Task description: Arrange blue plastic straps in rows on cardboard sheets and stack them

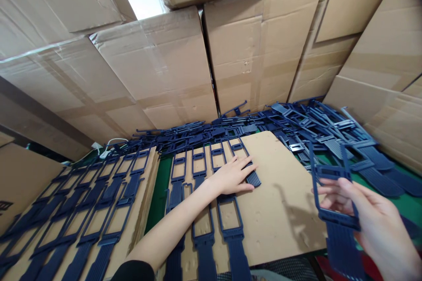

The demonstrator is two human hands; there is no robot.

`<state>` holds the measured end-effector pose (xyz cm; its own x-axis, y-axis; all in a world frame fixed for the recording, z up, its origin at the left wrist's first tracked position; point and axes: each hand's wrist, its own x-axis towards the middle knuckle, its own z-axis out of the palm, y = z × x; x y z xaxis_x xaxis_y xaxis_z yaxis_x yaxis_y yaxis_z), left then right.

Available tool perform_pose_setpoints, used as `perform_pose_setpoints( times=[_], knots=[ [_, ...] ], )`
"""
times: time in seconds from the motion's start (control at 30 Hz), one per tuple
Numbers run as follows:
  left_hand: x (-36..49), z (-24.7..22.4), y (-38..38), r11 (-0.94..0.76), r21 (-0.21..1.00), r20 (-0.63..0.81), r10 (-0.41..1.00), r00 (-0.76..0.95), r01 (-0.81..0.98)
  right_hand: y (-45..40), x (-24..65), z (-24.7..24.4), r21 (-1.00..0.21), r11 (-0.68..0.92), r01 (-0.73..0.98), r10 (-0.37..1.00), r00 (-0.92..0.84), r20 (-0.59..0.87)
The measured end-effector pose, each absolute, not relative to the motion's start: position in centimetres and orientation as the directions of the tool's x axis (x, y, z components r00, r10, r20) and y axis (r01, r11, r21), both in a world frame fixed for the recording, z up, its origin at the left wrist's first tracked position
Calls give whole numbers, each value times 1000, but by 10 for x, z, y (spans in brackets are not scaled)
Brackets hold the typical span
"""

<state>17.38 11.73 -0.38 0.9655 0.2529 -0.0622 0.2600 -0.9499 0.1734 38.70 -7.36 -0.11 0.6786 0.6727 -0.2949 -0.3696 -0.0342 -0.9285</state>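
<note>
My left hand [234, 175] lies flat with fingers spread over a dark blue plastic frame part [253, 178] on a cardboard sheet [273, 210]. Its palm covers some of the neighbouring parts. Off the right edge of that sheet, my right hand [365, 210] holds up another dark blue plastic frame part [343, 246], with an open rectangular frame above and a ribbed flat tab below. The thumb and fingers close round its frame. More such parts [231, 217] lie in rows beside and below my left hand.
A second cardboard sheet [150, 175] at the left bears more rows of these parts. Behind, a loose heap of dark blue parts [306, 123] spreads over the green table surface [400, 204]. Stacked cardboard boxes [263, 52] wall in the back and right. A white cable [117, 140] lies at the back left.
</note>
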Motion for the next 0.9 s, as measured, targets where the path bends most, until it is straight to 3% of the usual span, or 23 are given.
perform_pose_setpoints(
  times=[0.23,0.43,0.6,0.73,0.9],
  knots=[
    [174,-2,118,-948,191,-74,243,967,253,-68,389,-11,-935,-135,-328,759,572,-310],
    [164,19,123,-927,199,-36,316,948,317,-56,378,-17,-951,-280,-133,857,412,-310],
    [147,28,128,-911,168,-13,379,925,376,-46,352,-26,-970,-223,-93,927,287,-240],
    [144,22,125,-933,149,16,333,943,327,-37,335,-32,-984,-171,-44,964,198,-176],
    [151,17,120,-956,110,65,281,957,273,-31,328,-32,-979,-125,163,966,243,-83]
  ],
)
